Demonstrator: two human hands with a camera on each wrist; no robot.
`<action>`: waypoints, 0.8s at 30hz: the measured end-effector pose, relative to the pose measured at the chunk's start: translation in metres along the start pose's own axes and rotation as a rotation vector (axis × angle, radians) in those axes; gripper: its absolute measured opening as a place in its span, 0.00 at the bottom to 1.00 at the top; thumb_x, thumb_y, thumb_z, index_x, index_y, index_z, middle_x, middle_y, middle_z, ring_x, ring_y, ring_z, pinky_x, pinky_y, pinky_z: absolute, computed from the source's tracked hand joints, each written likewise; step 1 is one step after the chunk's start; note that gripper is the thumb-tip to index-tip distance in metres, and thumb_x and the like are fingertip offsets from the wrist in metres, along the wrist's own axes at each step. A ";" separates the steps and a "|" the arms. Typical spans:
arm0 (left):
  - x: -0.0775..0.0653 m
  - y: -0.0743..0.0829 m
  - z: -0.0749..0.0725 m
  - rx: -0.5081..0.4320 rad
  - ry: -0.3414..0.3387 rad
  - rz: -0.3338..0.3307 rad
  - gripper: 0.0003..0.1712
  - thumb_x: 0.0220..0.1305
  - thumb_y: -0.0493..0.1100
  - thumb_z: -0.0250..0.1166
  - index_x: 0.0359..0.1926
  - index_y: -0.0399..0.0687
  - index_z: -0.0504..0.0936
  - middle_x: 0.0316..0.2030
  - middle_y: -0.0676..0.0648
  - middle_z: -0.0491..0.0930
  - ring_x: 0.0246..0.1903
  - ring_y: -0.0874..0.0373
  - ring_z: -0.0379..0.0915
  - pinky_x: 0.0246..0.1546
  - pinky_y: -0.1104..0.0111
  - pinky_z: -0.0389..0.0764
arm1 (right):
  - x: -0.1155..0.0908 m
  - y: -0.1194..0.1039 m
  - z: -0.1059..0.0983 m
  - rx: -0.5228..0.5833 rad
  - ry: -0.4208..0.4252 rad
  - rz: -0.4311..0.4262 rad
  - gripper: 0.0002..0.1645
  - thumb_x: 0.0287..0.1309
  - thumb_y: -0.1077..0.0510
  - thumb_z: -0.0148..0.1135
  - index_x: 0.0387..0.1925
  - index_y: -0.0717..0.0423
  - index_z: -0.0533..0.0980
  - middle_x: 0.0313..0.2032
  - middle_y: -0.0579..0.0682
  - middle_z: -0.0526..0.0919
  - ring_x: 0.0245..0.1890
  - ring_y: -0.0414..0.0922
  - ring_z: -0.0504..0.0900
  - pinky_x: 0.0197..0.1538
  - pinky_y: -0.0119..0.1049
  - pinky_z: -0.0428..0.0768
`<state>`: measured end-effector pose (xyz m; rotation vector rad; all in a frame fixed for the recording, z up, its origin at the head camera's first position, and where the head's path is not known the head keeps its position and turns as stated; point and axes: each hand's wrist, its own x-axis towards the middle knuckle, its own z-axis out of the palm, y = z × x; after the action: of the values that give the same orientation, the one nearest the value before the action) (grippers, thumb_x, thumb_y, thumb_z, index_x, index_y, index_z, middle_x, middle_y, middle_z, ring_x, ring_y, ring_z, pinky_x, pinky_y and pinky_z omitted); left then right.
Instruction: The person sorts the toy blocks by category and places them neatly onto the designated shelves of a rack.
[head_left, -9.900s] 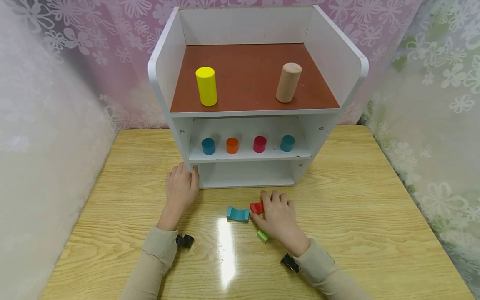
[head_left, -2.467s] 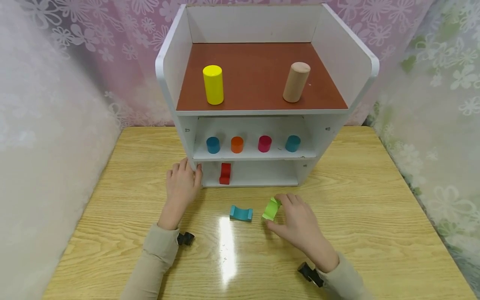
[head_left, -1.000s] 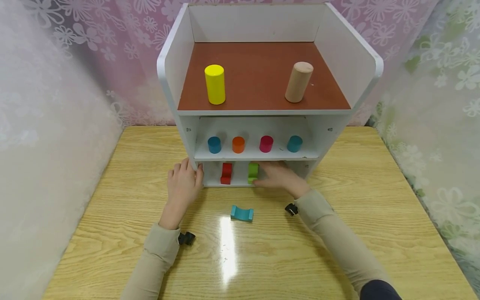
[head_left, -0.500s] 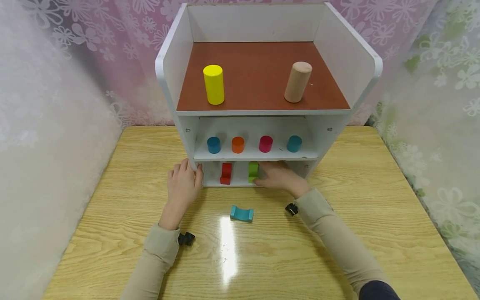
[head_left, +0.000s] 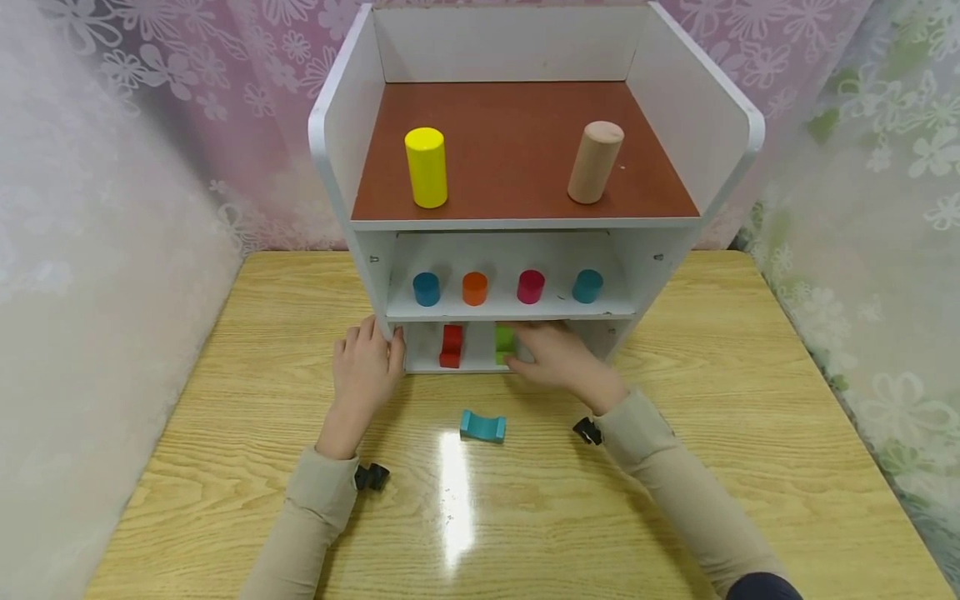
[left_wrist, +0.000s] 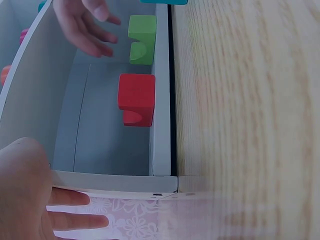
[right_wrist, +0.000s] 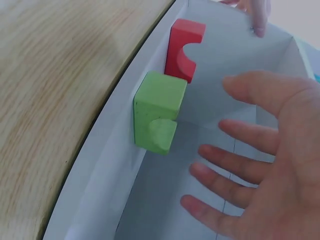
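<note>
My left hand holds the left side panel of the white shelf unit, thumb at the front edge and fingers along the outside. My right hand is at the bottom compartment, its fingers spread and apart from the green arch block, as the right wrist view shows. That block stands on end near the front edge of the bottom shelf. Left of it stands a red arch block, also on end. On the table in front of the unit lies a teal arch block, its hollow facing up.
The middle shelf bears a row of short cylinders: blue, orange, crimson and teal. On the brown top stand a tall yellow cylinder and a plain wooden one. The wooden table extends around the unit.
The red block, then the green one, went from the table onto the bottom shelf. My right hand has let go of the green block and drawn back slightly. My left hand stays put.
</note>
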<state>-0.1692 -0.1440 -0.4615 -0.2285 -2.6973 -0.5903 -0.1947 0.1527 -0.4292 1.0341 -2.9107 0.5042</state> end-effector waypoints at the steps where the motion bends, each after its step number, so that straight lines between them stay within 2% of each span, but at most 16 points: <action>1: 0.000 0.000 0.000 0.000 -0.002 -0.002 0.23 0.76 0.51 0.47 0.59 0.40 0.73 0.55 0.37 0.77 0.49 0.34 0.73 0.45 0.44 0.72 | -0.001 -0.002 -0.001 -0.002 0.004 -0.012 0.34 0.61 0.51 0.66 0.67 0.57 0.70 0.60 0.57 0.77 0.39 0.47 0.80 0.51 0.48 0.79; 3: 0.000 0.000 0.000 -0.003 -0.007 -0.006 0.24 0.76 0.52 0.47 0.60 0.40 0.73 0.56 0.37 0.76 0.50 0.34 0.73 0.46 0.44 0.71 | -0.003 -0.005 -0.002 -0.011 0.017 -0.052 0.30 0.62 0.52 0.64 0.63 0.57 0.73 0.56 0.56 0.80 0.38 0.48 0.81 0.48 0.48 0.80; 7: 0.000 0.000 -0.001 -0.003 -0.015 -0.014 0.24 0.76 0.52 0.47 0.61 0.40 0.72 0.57 0.37 0.76 0.51 0.34 0.73 0.46 0.44 0.71 | -0.007 -0.011 -0.002 -0.024 0.066 -0.189 0.23 0.60 0.56 0.64 0.56 0.57 0.77 0.54 0.55 0.80 0.51 0.52 0.79 0.53 0.51 0.78; 12: -0.001 0.000 -0.001 -0.006 -0.018 -0.016 0.25 0.76 0.52 0.47 0.61 0.40 0.72 0.57 0.37 0.76 0.51 0.34 0.73 0.47 0.44 0.71 | -0.012 -0.020 0.000 -0.059 0.098 -0.369 0.24 0.51 0.63 0.67 0.53 0.57 0.78 0.54 0.53 0.79 0.53 0.53 0.77 0.50 0.51 0.79; 15: -0.001 0.000 -0.001 -0.009 -0.017 -0.014 0.25 0.76 0.52 0.47 0.61 0.40 0.72 0.57 0.37 0.76 0.51 0.34 0.73 0.47 0.44 0.71 | -0.016 -0.026 0.003 -0.087 0.054 -0.418 0.26 0.50 0.64 0.68 0.54 0.56 0.78 0.55 0.53 0.79 0.53 0.52 0.76 0.49 0.50 0.79; 18: -0.001 0.000 0.000 -0.011 -0.016 -0.012 0.25 0.76 0.52 0.47 0.62 0.41 0.72 0.57 0.37 0.76 0.51 0.34 0.73 0.47 0.44 0.72 | -0.020 -0.030 0.005 -0.094 -0.006 -0.431 0.28 0.51 0.63 0.69 0.56 0.56 0.77 0.56 0.52 0.78 0.55 0.52 0.75 0.51 0.51 0.78; 24: -0.001 0.000 -0.001 -0.012 -0.016 -0.019 0.25 0.76 0.52 0.47 0.61 0.40 0.73 0.57 0.37 0.76 0.51 0.34 0.73 0.46 0.44 0.72 | -0.030 -0.036 0.006 -0.064 -0.178 -0.402 0.35 0.52 0.57 0.70 0.64 0.49 0.72 0.63 0.52 0.72 0.62 0.52 0.68 0.59 0.56 0.72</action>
<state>-0.1681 -0.1439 -0.4612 -0.2119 -2.7146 -0.6126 -0.1482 0.1432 -0.4280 1.6752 -2.7190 0.3116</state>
